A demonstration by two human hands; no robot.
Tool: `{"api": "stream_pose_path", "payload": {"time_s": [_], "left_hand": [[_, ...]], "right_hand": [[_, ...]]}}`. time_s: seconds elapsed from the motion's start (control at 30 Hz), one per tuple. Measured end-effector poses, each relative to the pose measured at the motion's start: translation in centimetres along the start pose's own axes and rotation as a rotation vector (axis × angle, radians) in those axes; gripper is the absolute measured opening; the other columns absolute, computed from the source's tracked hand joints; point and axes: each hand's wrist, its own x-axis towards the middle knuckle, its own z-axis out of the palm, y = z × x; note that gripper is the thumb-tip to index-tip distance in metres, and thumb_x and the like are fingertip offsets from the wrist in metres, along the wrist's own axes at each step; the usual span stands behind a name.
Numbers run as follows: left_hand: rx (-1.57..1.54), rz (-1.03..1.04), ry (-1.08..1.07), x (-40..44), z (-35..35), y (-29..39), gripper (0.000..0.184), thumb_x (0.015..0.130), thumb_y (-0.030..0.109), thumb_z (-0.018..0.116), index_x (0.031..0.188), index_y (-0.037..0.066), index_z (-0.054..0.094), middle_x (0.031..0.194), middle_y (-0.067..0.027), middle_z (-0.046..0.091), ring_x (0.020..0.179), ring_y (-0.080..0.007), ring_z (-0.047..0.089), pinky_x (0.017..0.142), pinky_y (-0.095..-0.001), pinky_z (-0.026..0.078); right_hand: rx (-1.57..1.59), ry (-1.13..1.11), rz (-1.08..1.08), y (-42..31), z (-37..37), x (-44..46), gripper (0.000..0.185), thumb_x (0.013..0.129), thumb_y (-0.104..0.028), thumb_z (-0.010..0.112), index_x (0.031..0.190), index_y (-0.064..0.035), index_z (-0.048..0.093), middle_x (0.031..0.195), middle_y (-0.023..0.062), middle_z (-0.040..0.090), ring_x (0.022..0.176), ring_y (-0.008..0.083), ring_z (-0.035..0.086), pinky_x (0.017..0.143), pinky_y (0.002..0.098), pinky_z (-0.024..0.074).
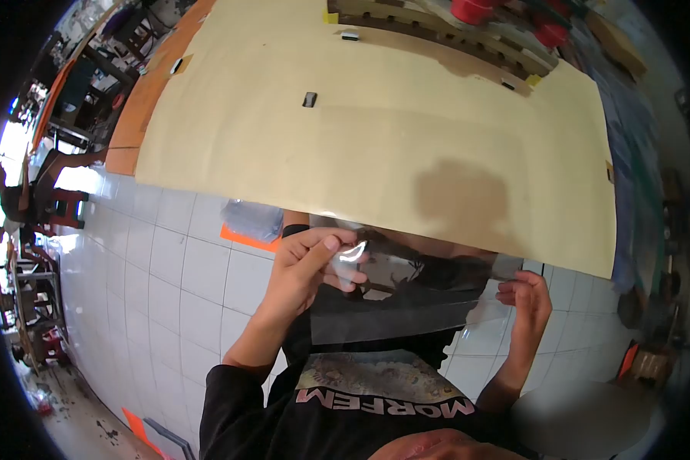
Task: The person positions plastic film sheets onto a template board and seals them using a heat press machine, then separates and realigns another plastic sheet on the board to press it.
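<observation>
A thin, clear plastic sheet is stretched between my two hands, in front of my dark shirt and just below the table's near edge. Whether it is a single layer or a bag, I cannot tell. My left hand pinches its left end between thumb and fingers, where the plastic shines with glare. At the right end, the bent fingers of my right hand hold the sheet near its upper corner. Dark clothing shows through the film.
Pale yellow paper covers the table, with small black pieces on it. A long slotted wooden strip and red containers are at the far side. Folded clear plastic lies left of my hands, over something orange. A person is at far left.
</observation>
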Motion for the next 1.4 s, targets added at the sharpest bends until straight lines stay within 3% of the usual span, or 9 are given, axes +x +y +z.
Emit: {"api": "stream_pose_path", "payload": {"time_s": [0.17, 0.4, 0.83, 0.9, 1.1, 1.17, 1.23, 1.33, 1.4], "left_hand": [[0.165, 0.014, 0.0, -0.9, 1.5, 2.9, 0.038, 0.098, 0.023, 0.054, 0.125, -0.004, 0.051, 0.089, -0.0188, 0.069, 0.064, -0.0261, 0.071, 0.047, -0.0293, 0.057], [0.348, -0.063, -0.147, 1.5, 2.6, 8.6, 0.054, 0.098, 0.012, 0.049, 0.145, 0.005, 0.024, 0.095, -0.0178, 0.069, 0.064, -0.0243, 0.07, 0.051, -0.0309, 0.058], [0.503, -0.047, -0.175, 7.6, 2.4, 12.1, 0.07, 0.092, 0.009, 0.051, 0.149, -0.005, 0.012, 0.091, -0.0227, 0.068, 0.058, -0.0235, 0.067, 0.051, -0.0299, 0.057], [0.666, 0.126, -0.011, 8.4, 2.5, 12.1, 0.07, 0.092, 0.012, 0.055, 0.15, 0.002, 0.017, 0.082, -0.016, 0.067, 0.054, -0.0205, 0.065, 0.047, -0.028, 0.052], [1.386, 0.344, 0.109, 11.5, 2.0, 15.0, 0.045, 0.089, 0.027, 0.065, 0.125, 0.0, 0.057, 0.07, -0.0147, 0.067, 0.053, -0.0186, 0.063, 0.05, -0.0321, 0.048], [1.796, 0.697, 0.141, 13.6, 0.7, 15.8, 0.034, 0.087, 0.03, 0.066, 0.105, 0.0, 0.066, 0.068, -0.0162, 0.066, 0.054, -0.0245, 0.063, 0.056, -0.0363, 0.05], [1.768, 0.539, 0.183, 15.9, 0.5, 17.4, 0.033, 0.084, 0.036, 0.064, 0.089, 0.004, 0.071, 0.071, -0.0156, 0.068, 0.076, -0.0336, 0.067, 0.073, -0.0434, 0.053], [1.795, 0.598, 0.146, 20.2, -1.0, 18.7, 0.034, 0.083, 0.036, 0.065, 0.088, 0.003, 0.071, 0.071, -0.0156, 0.067, 0.074, -0.0328, 0.066, 0.071, -0.042, 0.052], [1.682, 0.768, 0.019, 22.7, -2.1, 18.5, 0.034, 0.087, 0.03, 0.066, 0.073, -0.001, 0.064, 0.056, -0.0126, 0.057, 0.05, -0.022, 0.052, 0.054, -0.0382, 0.043]], "right_hand": [[0.09, -0.073, -0.001, -2.9, -1.0, 0.1, 0.031, 0.093, -0.02, 0.063, 0.112, 0.002, 0.054, 0.09, 0.0119, 0.063, 0.068, 0.0116, 0.06, 0.05, 0.0231, 0.0475], [0.237, -0.332, -0.04, -5.5, -2.3, 5.3, 0.06, 0.087, -0.03, 0.066, 0.133, 0.005, 0.048, 0.122, 0.0225, 0.058, 0.057, 0.0105, 0.06, 0.051, 0.0202, 0.0481], [0.25, -0.446, 0.221, -5.8, -1.5, 13.3, 0.022, 0.092, -0.009, 0.061, 0.111, 0.002, 0.058, 0.085, 0.006, 0.063, 0.056, 0.0113, 0.061, 0.053, 0.0243, 0.0541], [0.228, -0.436, 0.215, -5.8, -1.1, 13.6, 0.022, 0.091, -0.008, 0.062, 0.11, 0.0021, 0.058, 0.082, 0.0051, 0.063, 0.056, 0.0108, 0.061, 0.053, 0.0237, 0.0536], [0.003, -0.45, 0.2, -7.5, 0.2, 14.7, 0.016, 0.09, -0.008, 0.062, 0.103, 0.0014, 0.061, 0.077, 0.0026, 0.059, 0.053, 0.0071, 0.055, 0.051, 0.0207, 0.0484], [-0.092, -0.492, 0.19, -8.0, 0.5, 15.2, 0.015, 0.09, -0.009, 0.062, 0.102, 0.0015, 0.061, 0.078, 0.0023, 0.06, 0.054, 0.0066, 0.054, 0.052, 0.0208, 0.0475], [-0.582, -0.304, -0.154, -8.7, 1.2, 15.6, 0.023, 0.085, -0.014, 0.069, 0.103, 0.0001, 0.064, 0.065, 0.0026, 0.06, 0.054, 0.011, 0.055, 0.054, 0.0244, 0.0476], [-0.631, -0.308, -0.457, -10.3, 3.3, 15.5, 0.034, 0.082, -0.021, 0.073, 0.107, -0.001, 0.064, 0.079, 0.0076, 0.065, 0.067, 0.0193, 0.062, 0.066, 0.0308, 0.052], [-0.671, -0.459, -0.673, -10.9, 4.8, 15.4, 0.042, 0.081, -0.028, 0.074, 0.112, -0.0025, 0.063, 0.095, 0.0125, 0.064, 0.084, 0.0252, 0.062, 0.078, 0.036, 0.0509]]}}
